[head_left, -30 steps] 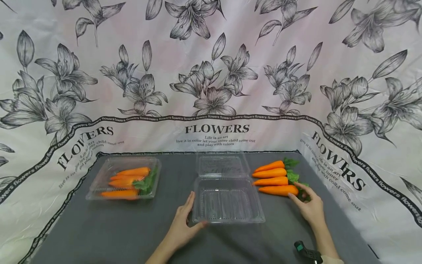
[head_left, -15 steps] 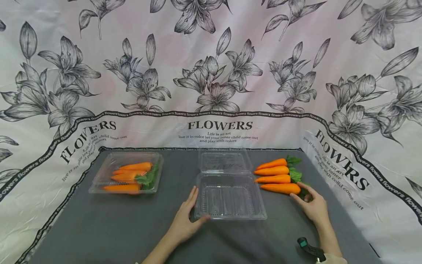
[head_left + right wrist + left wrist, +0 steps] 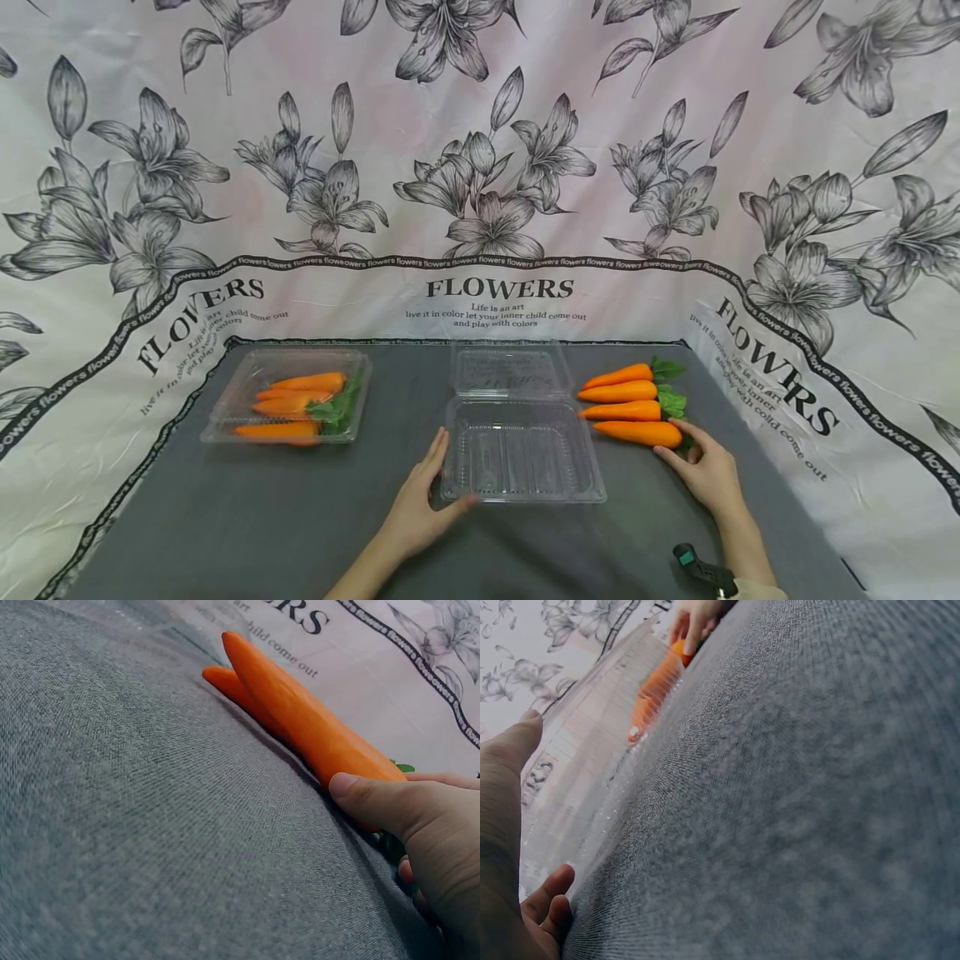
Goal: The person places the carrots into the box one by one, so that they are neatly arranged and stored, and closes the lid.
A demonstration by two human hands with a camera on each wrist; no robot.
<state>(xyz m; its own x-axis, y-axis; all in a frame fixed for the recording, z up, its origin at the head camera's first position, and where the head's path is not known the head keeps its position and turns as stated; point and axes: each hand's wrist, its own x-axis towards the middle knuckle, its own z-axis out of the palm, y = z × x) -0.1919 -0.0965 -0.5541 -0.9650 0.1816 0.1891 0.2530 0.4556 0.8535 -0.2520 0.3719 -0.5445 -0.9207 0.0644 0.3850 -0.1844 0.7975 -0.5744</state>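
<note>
A clear plastic clamshell box [image 3: 522, 462] lies with its lid [image 3: 512, 372] folded back, nothing in its base. My left hand [image 3: 422, 510] rests against the box's left side and front left corner, fingers straight and thumb spread; the left wrist view shows the thumb [image 3: 516, 746] beside the clear wall. To the right, several orange carrots with green tops lie in a row. My right hand [image 3: 708, 472] holds the nearest carrot [image 3: 636, 432] at its thick, leafy end. In the right wrist view the thumb presses this carrot [image 3: 300, 712]; the other fingers are partly hidden behind it.
A second clear box [image 3: 281, 363], lid down, stands at the left with three visible carrots [image 3: 306, 382] inside. Grey cloth [image 3: 247, 517] covers the table. A flower-printed curtain [image 3: 495, 208] rises behind and at both sides. A black strap [image 3: 703, 571] is on the right wrist.
The view has shifted slightly. My right hand has settled a little closer around the nearest carrot's leafy end. My left hand stays at the box.
</note>
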